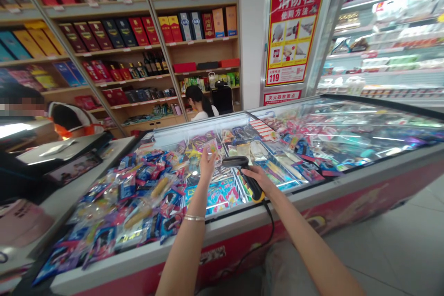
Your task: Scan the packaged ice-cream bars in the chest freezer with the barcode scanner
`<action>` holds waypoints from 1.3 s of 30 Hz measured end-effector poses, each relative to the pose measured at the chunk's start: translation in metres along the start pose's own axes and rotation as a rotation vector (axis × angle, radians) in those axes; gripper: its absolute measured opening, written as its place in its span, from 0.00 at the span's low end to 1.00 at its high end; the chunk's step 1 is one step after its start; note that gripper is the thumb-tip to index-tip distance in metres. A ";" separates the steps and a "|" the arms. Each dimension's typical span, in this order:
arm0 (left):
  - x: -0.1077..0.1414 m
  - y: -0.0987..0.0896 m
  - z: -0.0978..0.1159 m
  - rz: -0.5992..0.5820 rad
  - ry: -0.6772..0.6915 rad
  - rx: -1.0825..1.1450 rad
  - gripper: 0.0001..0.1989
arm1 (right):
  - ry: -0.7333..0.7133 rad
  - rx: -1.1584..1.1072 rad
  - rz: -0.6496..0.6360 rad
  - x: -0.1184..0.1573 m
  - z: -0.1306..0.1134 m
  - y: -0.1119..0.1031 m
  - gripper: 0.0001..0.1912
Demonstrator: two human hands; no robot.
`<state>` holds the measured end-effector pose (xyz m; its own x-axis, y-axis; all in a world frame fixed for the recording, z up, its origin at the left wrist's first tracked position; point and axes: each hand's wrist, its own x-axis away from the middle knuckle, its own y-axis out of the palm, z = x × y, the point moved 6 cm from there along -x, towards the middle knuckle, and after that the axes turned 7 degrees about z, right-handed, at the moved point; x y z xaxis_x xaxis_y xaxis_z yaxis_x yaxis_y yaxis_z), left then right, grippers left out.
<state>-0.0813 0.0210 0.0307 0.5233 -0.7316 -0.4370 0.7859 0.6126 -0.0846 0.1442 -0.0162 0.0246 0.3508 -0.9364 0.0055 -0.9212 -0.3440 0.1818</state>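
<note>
My left hand (208,165) is raised over a chest freezer (239,218), pinching a small shiny packet (211,147) between its fingers. My right hand (255,178) grips a black handheld barcode scanner (250,178) with a yellow-edged base. The scanner's head points left towards the packet, a short way from it, and a black cord (268,227) hangs from its base. Below both hands, many colourful wrapped ice-cream packets (156,199) lie heaped in the freezer. A thin silver bracelet (194,218) circles my left wrist.
A checkout counter (65,162) runs along the left, with a person (21,106) behind it. Shelves of boxed liquor (118,32) fill the back wall, and a seated person (201,106) is before them. A chilled display (388,41) stands at right beside a red fire-hydrant poster (291,32).
</note>
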 end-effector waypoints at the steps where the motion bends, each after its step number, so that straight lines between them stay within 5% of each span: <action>1: 0.000 -0.001 0.001 0.005 -0.007 0.019 0.24 | 0.002 0.000 0.000 0.000 0.001 0.000 0.19; 39: -0.002 -0.007 0.000 0.019 -0.097 0.126 0.26 | -0.069 0.017 -0.030 0.005 -0.008 0.003 0.18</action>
<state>-0.0880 0.0182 0.0319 0.5634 -0.7492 -0.3483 0.8072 0.5890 0.0388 0.1449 -0.0212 0.0330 0.3665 -0.9279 -0.0679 -0.9133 -0.3728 0.1640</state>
